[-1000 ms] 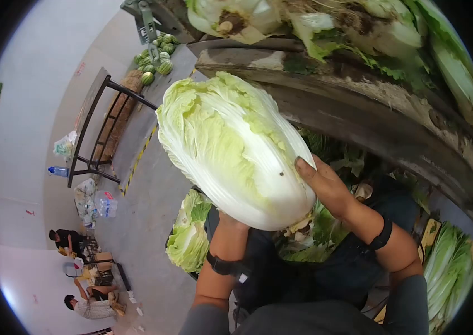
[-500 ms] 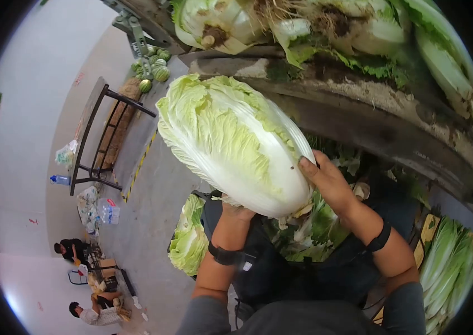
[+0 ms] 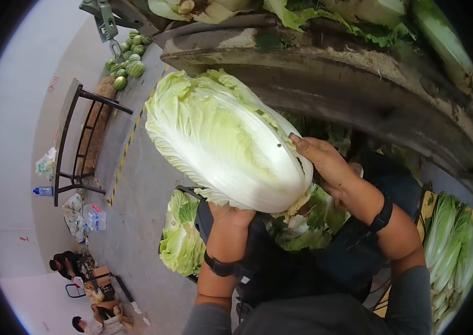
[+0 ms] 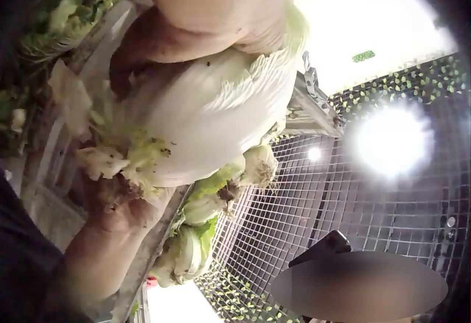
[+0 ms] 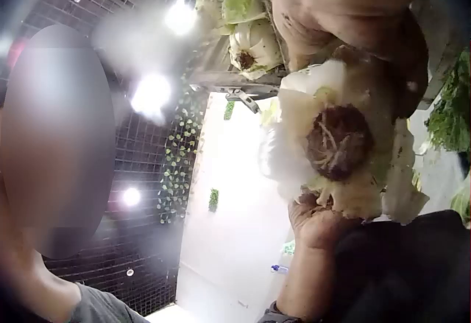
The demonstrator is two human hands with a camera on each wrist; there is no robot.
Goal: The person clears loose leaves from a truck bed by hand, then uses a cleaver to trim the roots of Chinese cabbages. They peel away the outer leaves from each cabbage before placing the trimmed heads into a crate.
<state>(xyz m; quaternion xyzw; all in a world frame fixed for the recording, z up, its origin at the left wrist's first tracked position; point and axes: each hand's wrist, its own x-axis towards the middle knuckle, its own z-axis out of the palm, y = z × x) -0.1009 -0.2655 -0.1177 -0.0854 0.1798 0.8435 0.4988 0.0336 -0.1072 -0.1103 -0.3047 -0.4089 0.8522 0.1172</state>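
Observation:
A large Chinese cabbage [image 3: 222, 151] with white ribs and pale green leaves is held up in front of the body, tilted, leafy top toward the far left. My left hand [image 3: 230, 215] supports its underside, its fingers mostly hidden beneath. At the root end, my right hand [image 3: 328, 164] grips the near right side, thumb on the outer leaf. A small dark spot marks the white rib near that thumb. The right wrist view shows the brown cut root end [image 5: 340, 142] with ragged outer leaves around it.
More cabbages [image 3: 353, 10] lie on a worn shelf with a thick front board [image 3: 314, 67]. Leaf scraps [image 3: 303, 226] lie below my hands. Another cabbage [image 3: 183, 237] is at lower left, long leafy greens [image 3: 451, 251] at right. Beyond are a bench [image 3: 83, 148], watermelons [image 3: 130, 61] and two people.
The head view has shifted, so the shelf sits higher and further left. The cabbage has turned slightly in my hands, and both hands still hold it.

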